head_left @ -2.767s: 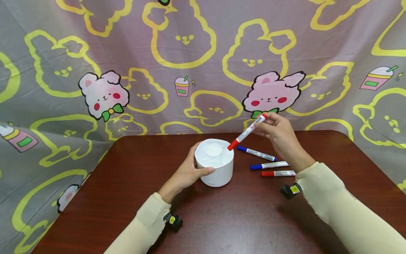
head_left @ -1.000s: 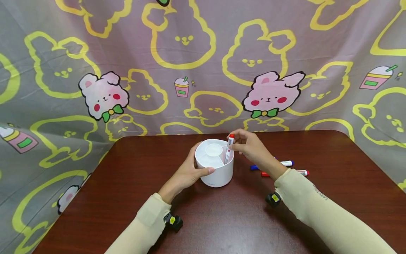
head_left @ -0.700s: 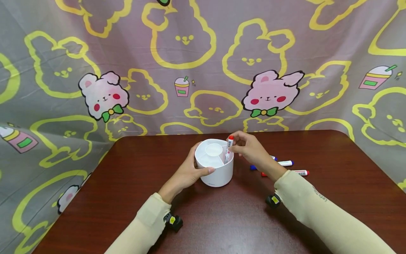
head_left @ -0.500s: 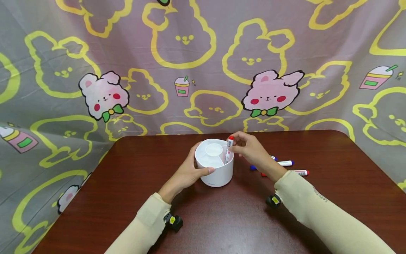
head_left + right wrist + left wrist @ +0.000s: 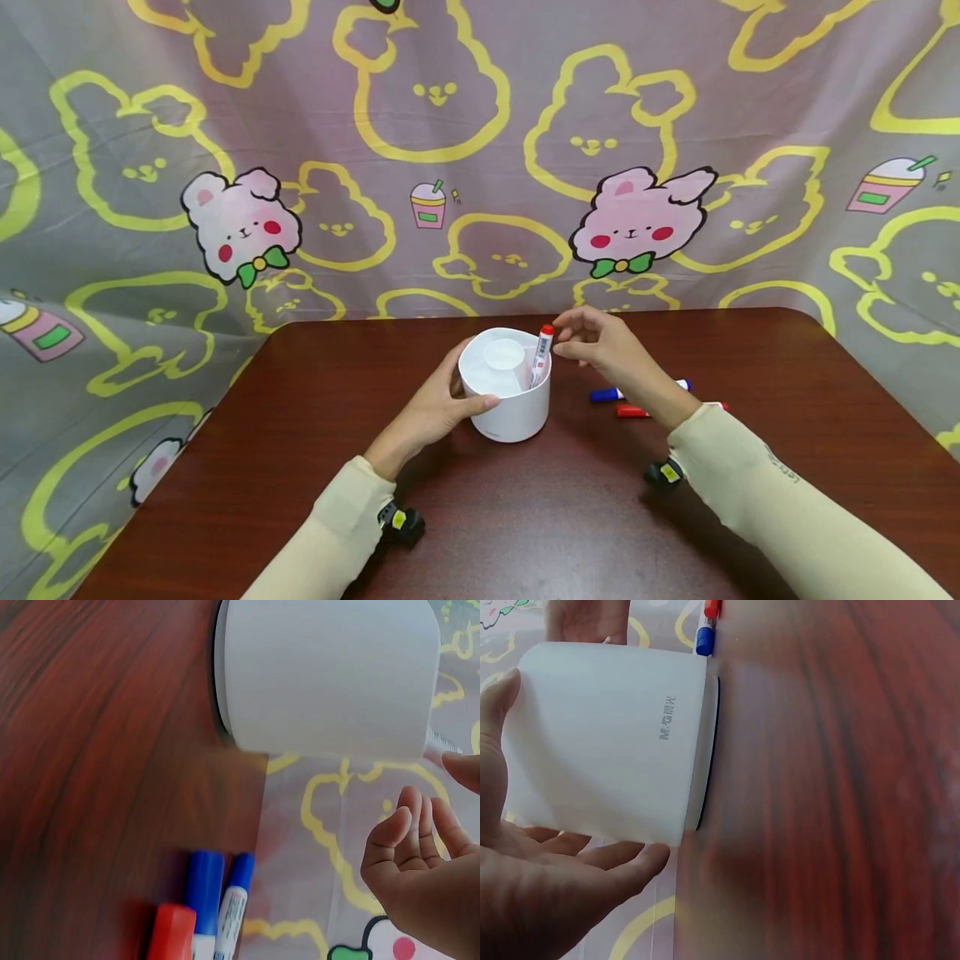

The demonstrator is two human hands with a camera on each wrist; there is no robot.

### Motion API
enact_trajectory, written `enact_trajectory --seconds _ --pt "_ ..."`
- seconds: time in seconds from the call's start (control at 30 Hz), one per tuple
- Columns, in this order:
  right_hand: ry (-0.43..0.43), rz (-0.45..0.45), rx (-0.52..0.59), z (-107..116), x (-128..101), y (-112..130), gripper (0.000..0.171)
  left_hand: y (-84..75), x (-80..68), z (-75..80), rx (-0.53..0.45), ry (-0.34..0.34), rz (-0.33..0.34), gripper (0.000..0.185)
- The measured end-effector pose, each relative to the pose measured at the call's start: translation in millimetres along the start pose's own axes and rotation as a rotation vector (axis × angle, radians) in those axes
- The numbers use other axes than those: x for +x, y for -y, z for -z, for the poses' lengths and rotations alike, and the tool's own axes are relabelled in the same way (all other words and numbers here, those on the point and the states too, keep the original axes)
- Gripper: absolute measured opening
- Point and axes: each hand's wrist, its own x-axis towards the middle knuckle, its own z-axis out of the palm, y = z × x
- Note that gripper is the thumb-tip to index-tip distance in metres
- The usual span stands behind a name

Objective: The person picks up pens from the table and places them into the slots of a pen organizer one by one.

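A round white pen holder [image 5: 513,417] with inner dividers stands on the table, and my left hand [image 5: 427,408] grips its side, thumb at the front. In its right compartment leans a red-capped white marker [image 5: 540,358], its upper part above the rim. Just right of that marker is my right hand [image 5: 611,350], fingers loosely bent and holding nothing. The right wrist view shows a gap between these fingers and the pen holder [image 5: 330,675]. Seen from the left wrist, the fingers of my left hand [image 5: 562,892] wrap the holder's printed wall [image 5: 615,735].
Right of the holder lie a blue marker [image 5: 606,395] and a red marker [image 5: 633,411], partly covered by my right arm. A second blue marker [image 5: 235,907] shows beside them in the right wrist view. Behind the brown table [image 5: 315,467] hangs a patterned curtain [image 5: 315,100].
The red-capped marker was lowered from above the rim into the right compartment. My right hand has since let go of it and drawn slightly right. The left hand keeps its grip.
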Motion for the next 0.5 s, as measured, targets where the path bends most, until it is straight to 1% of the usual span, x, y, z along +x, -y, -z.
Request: enact_trajectory --seconds 0.17,0.27,0.5 --pt "-0.012 0.000 -0.045 15.1 -6.5 -1.6 0.039 -0.1 -3.8 6.2 0.001 0.001 -0.004 0.089" --pt "-0.022 -0.009 -0.075 24.7 -9.6 -4.4 0.038 0.8 -5.8 9.2 0.010 -0.001 -0.003 0.087" --pt "-0.042 -0.037 -0.091 45.6 -14.8 -13.9 0.036 0.6 -7.3 13.4 0.003 -0.013 0.020 0.082"
